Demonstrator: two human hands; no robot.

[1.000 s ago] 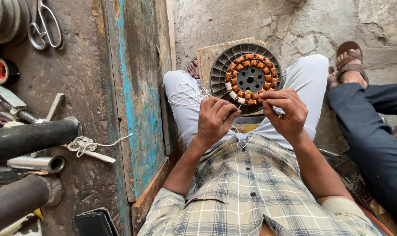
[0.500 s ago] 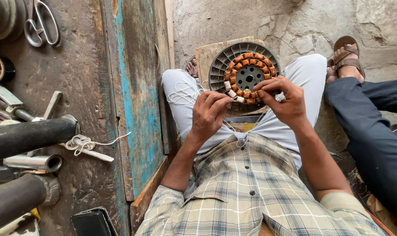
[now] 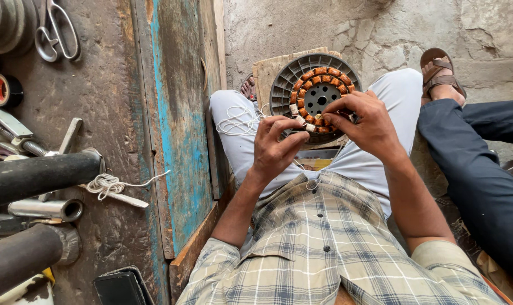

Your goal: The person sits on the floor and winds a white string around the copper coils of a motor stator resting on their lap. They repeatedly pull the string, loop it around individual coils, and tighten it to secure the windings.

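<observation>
Your left hand point(image 3: 276, 148) pinches white thread point(image 3: 239, 120) at the stator point(image 3: 316, 99) propped on your lap; your right hand point(image 3: 365, 121) grips its copper coils. Likely heavy and rigid (windings look delicate), so hold the grey rim, not the wire.

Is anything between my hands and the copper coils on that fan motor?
Nothing visible. The left hand and right hand both have fingertips on the lower edge of the coil ring, with only thin white string trailing off leftward.
</observation>
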